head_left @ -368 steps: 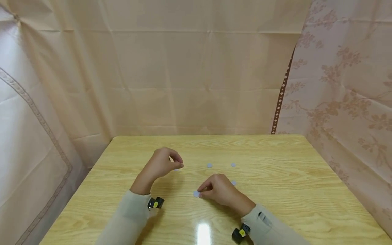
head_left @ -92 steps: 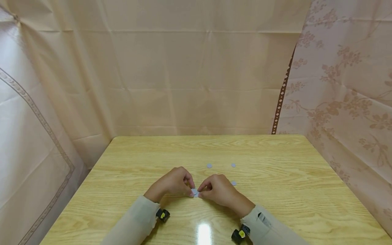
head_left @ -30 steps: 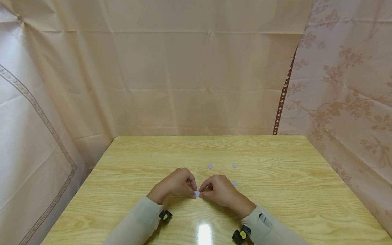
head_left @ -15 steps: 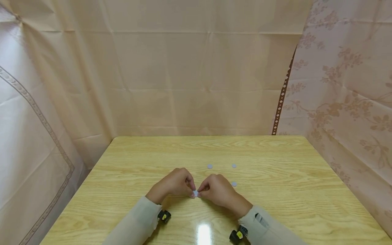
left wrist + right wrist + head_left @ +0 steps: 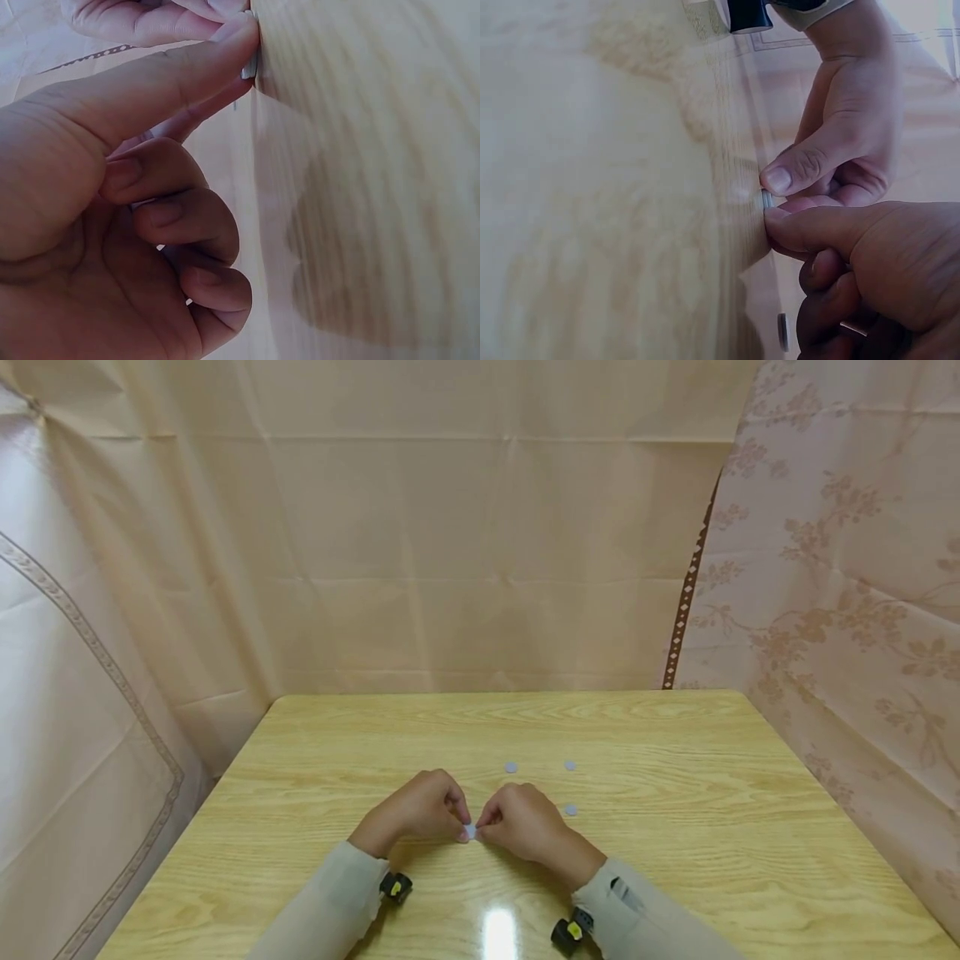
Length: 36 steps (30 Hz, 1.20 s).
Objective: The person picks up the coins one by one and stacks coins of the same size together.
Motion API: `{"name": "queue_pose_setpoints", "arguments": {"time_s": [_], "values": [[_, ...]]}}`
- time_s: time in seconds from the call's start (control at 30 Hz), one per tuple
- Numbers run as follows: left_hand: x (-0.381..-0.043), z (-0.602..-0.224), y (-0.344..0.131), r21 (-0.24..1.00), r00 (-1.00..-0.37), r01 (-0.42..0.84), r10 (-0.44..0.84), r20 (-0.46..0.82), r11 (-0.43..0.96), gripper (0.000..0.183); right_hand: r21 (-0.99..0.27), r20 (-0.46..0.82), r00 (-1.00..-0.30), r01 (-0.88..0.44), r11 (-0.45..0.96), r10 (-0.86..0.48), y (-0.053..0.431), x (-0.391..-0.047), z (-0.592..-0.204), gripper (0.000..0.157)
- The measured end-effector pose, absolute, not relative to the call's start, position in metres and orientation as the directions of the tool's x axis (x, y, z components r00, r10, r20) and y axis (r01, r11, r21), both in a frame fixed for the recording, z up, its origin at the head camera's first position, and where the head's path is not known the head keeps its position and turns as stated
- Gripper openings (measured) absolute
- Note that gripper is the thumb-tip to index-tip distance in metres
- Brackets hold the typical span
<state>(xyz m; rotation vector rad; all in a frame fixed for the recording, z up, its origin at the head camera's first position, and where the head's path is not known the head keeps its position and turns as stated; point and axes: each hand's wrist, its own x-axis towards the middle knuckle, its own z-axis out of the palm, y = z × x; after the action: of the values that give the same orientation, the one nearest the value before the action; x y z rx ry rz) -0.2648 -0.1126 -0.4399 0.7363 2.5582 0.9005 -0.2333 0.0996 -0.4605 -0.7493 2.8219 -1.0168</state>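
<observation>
A little pile of pale discs (image 5: 471, 832) is right at the top of the table (image 5: 675, 860), between the two hands. The left hand (image 5: 416, 806) pinches one side of it with its thumb and first finger. The right hand (image 5: 525, 822) pinches the other side the same way. The fingertips hide most of the pile, so only a small bit shows from above. From the right wrist it is seen edge-on, and it looks like more than one layer, but it is too small to count.

The other fingers of the left hand are curled in, as the left wrist view shows. The right hand's other fingers are curled too, but they are dark and partly cut off at the corner in its own wrist view.

Three more discs lie flat and apart on the table: a far left one (image 5: 511, 767), a far right one (image 5: 570, 766) and a near one (image 5: 571, 810), just beside the right hand. If they have any marks, they are too small to make out.

Both sleeves (image 5: 322, 902) run off the bottom of the head view. A bright shiny spot (image 5: 499, 935) is cut off there too. Behind the table hangs a tan cloth (image 5: 450, 527)
</observation>
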Motion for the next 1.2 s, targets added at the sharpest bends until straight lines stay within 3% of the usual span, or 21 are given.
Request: {"name": "queue_pose_setpoints", "arguments": {"time_s": [1.2], "values": [[-0.274,-0.441,-0.125,0.635,-0.818,0.35,0.555,-0.151,0.689,0.016,-0.55,0.063,-0.907,-0.38,0.744,-0.416,0.088,-0.235,-0.456,0.004]]}}
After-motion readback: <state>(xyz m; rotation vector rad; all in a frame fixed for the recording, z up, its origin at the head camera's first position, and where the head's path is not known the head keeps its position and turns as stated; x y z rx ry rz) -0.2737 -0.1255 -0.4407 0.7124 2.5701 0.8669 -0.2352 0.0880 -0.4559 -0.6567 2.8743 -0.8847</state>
